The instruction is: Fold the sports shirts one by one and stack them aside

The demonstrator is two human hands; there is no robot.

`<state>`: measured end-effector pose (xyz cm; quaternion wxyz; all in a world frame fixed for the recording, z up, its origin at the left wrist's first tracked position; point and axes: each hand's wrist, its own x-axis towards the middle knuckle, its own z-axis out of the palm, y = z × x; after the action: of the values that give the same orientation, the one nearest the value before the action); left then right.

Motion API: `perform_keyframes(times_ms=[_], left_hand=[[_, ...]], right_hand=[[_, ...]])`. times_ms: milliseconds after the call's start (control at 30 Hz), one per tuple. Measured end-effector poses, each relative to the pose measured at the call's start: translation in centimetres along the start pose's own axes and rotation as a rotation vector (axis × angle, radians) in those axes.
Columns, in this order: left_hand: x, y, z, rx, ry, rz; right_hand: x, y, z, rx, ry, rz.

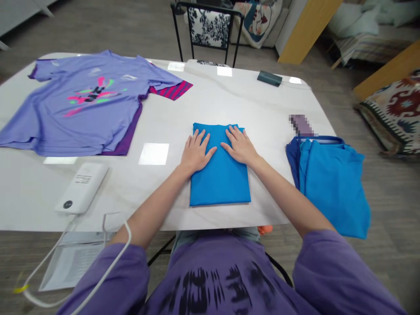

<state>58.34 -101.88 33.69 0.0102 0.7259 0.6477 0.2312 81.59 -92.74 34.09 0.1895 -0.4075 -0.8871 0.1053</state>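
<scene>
A blue garment [220, 179] lies folded into a neat rectangle on the white table [170, 118], right in front of me. My left hand [196, 151] rests flat on its upper left part, fingers spread. My right hand [240, 144] lies flat on its upper right part, fingers stretched out. Neither hand grips anything.
A purple T-shirt [85, 105] with a pink print is spread out at the table's far left. A second blue garment [331, 179] hangs over the right edge. A white device [82, 188] with a cable sits near left, a dark small case [269, 78] far right, a black chair [208, 26] behind.
</scene>
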Motion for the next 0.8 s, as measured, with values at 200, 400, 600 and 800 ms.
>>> perform_keyframes(times_ms=[200, 400, 600, 800], left_hand=[[1.0, -1.4, -0.5, -0.036, 0.040, -0.063], [3.6, -4.0, -2.2, -0.074, 0.297, -0.493], [6.3, -2.6, -2.3, -0.220, 0.186, -0.488], [4.9, 1.8, -4.8, -0.446, 0.322, -0.325]], right_hand=[[0.2, 1.2, 0.7, 0.028, 0.074, 0.148], [1.2, 3.6, -0.8, 0.105, 0.224, 0.600], [2.6, 3.1, -1.2, 0.167, 0.090, 0.474], [1.1, 2.0, -2.4, 0.596, 0.223, 0.244]])
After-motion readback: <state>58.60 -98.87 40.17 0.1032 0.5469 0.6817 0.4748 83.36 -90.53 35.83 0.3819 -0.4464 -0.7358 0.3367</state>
